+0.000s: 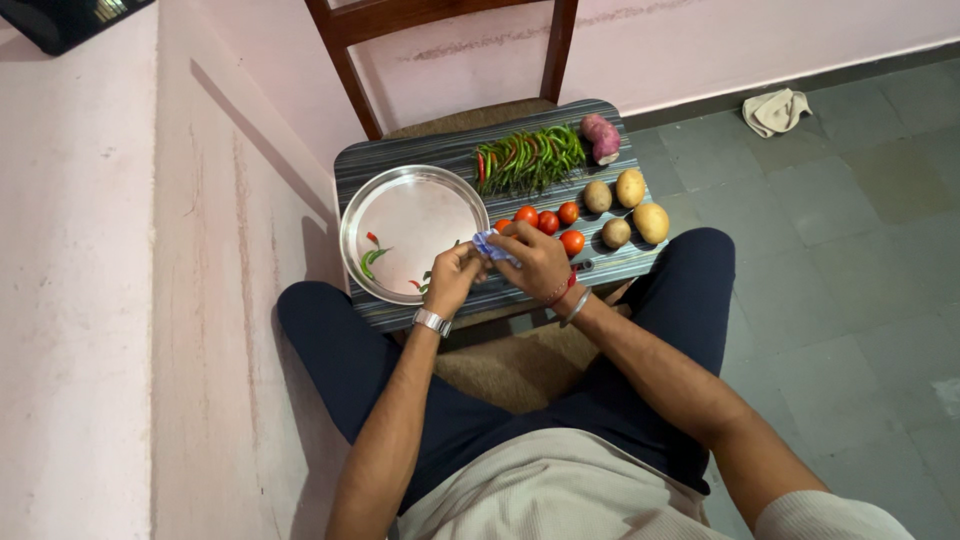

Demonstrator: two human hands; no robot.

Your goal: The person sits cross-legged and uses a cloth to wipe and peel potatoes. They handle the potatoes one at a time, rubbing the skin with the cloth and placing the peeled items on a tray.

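Note:
My left hand [455, 275] and my right hand [537, 258] meet at the near rim of a round steel plate [400, 215]. Both grip a small blue-handled tool [494, 247] held between them; what else lies under the fingers I cannot tell. A few chilli pieces [373, 257], green and red, lie on the plate. Behind the hands a heap of green and red chillies [528, 157] rests on a striped board [450, 150].
Several red tomatoes [560, 222], several potatoes [630, 205] and a pink sweet potato [602, 136] lie on the board's right half. A wooden chair [350, 40] carries the board. A pink wall [150, 300] stands left; a crumpled cloth [776, 110] lies on the grey floor.

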